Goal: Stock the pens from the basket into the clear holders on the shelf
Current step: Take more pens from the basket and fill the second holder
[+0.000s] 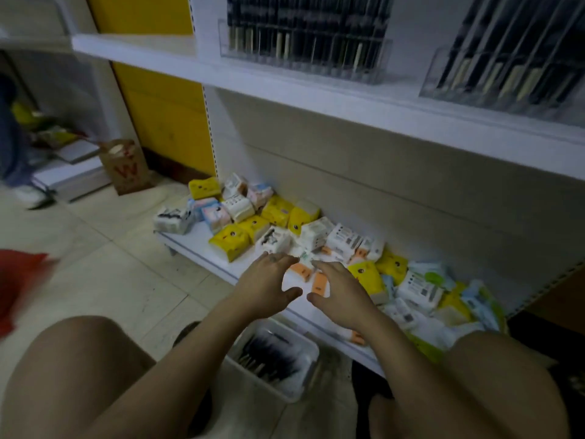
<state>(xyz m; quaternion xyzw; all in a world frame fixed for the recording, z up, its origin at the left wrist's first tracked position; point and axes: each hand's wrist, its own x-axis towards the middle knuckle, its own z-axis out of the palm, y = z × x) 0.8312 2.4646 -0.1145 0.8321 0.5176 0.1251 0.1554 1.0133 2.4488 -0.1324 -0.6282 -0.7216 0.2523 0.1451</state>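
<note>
A white shelf (285, 87) runs across the upper part of the view, sloping down to the right. Below it, a lower shelf (196, 245) close to the tiled floor (110, 264) carries a jumble of small packs (285, 213) in yellow, white, pink and blue.

Two clear holders stand on the upper shelf, the left holder (304, 63) and the right holder (506, 77), well apart. Both are filled with dark pens (310, 30) standing on end, long axis up and down, with the tops tilted back toward the wall.

A brown paper bag (125, 166) stands on the floor at the left.

The white basket (253, 384) sits on the floor between the person's knees, just in front of the lower shelf. More pens (272, 353) lie flat in it as a dark bundle. It is too blurred to tell which way they point.

The left hand (266, 286) and right hand (342, 296) reach out side by side over the packs, fingers spread wide and thumbs turned toward each other. Neither holds anything. I cannot tell whether the fingertips touch the packs.
</note>
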